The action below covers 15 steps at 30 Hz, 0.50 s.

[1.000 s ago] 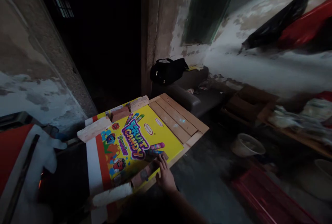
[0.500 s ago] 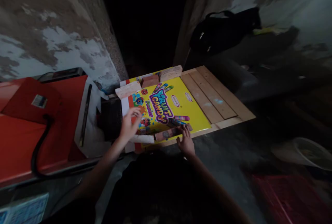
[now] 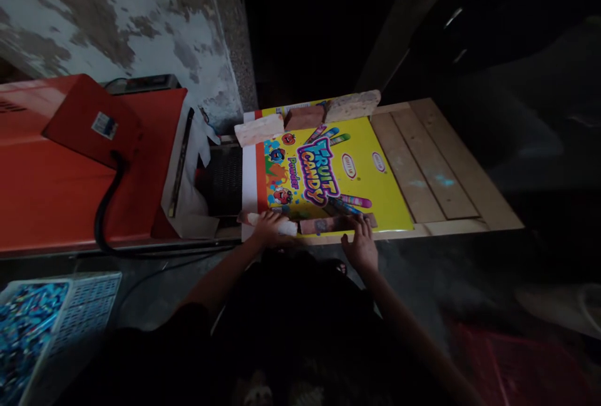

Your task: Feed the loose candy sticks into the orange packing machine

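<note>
A yellow printed cardboard sheet [image 3: 389,196] lies on a wooden board [image 3: 455,180]. Along its near edge rest a whitish block [image 3: 287,228] and a reddish-brown block [image 3: 322,225]. My left hand [image 3: 271,229] is closed over the whitish block. At the right end of the brown block, my right hand [image 3: 362,246] lies with its fingertips on it. Along the far edge stand a pale block [image 3: 259,130], a brown brick [image 3: 304,118] and a long mottled block [image 3: 353,106].
On the left is a red machine [image 3: 51,187] with a black cable [image 3: 101,212] and a dark mesh belt [image 3: 226,174]. A basket of blue items [image 3: 87,306] sits low left. A red crate [image 3: 526,356] is low right.
My left hand has come down from above the sheet onto the whitish block. My right hand stays at the brown block. The view has shifted, showing more of the basket at left.
</note>
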Available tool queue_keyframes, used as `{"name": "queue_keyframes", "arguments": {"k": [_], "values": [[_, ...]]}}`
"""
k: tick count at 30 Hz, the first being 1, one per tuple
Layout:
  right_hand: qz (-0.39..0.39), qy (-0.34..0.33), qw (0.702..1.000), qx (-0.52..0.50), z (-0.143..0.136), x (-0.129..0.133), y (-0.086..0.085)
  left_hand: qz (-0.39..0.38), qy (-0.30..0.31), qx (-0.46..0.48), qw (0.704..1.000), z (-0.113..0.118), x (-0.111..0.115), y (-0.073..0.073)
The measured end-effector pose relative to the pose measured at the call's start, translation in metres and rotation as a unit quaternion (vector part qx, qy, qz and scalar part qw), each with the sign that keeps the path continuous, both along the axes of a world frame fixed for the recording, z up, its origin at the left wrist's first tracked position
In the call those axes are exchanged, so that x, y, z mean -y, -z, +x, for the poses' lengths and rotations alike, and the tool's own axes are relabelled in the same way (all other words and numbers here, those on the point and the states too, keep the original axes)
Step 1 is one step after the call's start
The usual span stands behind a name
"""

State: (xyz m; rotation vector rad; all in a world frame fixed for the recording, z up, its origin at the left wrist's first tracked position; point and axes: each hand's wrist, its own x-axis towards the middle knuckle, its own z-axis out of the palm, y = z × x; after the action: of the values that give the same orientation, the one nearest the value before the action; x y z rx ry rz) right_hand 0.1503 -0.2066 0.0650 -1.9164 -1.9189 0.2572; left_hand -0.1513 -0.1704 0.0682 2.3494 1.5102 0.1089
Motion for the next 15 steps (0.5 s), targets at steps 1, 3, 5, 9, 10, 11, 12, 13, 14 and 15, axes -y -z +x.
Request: {"name": "queue_keyframes", "arguments": {"k": [1, 3, 5, 9, 10, 11, 12, 13, 14, 15], "values": [[-0.001, -0.004, 1.0, 0.004, 0.001, -0.001, 0.0, 0.01, 0.012, -0.003, 1.0, -0.001, 0.001, 0.002], [-0.008, -0.011, 1.0, 0.01, 0.003, -0.001, 0.0, 0.024, 0.021, -0.009, 0.999, -0.003, 0.001, 0.005], [-0.02, -0.01, 1.0, 0.012, 0.005, -0.001, 0.0, 0.024, 0.018, -0.011, 0.999, -0.003, 0.002, 0.006], [-0.041, -0.002, 0.999, 0.008, 0.005, 0.0, 0.001, -0.007, 0.005, 0.003, 1.0, 0.0, 0.004, -0.002], [-0.043, -0.002, 0.999, 0.006, 0.004, 0.0, 0.001, -0.019, -0.003, 0.013, 1.0, 0.002, 0.003, -0.005], [-0.045, -0.002, 0.999, 0.004, 0.004, 0.0, 0.001, -0.038, -0.019, 0.025, 0.999, 0.004, 0.002, -0.008], [-0.046, -0.002, 0.999, 0.002, 0.003, 0.001, 0.0, -0.063, -0.041, 0.038, 0.996, 0.006, -0.002, -0.011], [-0.046, -0.003, 0.999, 0.001, 0.003, 0.001, 0.0, -0.093, -0.066, 0.047, 0.992, 0.008, -0.008, -0.013], [-0.046, -0.003, 0.999, 0.001, 0.003, 0.001, -0.001, -0.123, -0.089, 0.052, 0.987, 0.011, -0.016, -0.014], [-0.046, -0.005, 0.999, 0.002, 0.003, 0.001, -0.001, -0.15, -0.107, 0.052, 0.981, 0.015, -0.026, -0.014]]}}
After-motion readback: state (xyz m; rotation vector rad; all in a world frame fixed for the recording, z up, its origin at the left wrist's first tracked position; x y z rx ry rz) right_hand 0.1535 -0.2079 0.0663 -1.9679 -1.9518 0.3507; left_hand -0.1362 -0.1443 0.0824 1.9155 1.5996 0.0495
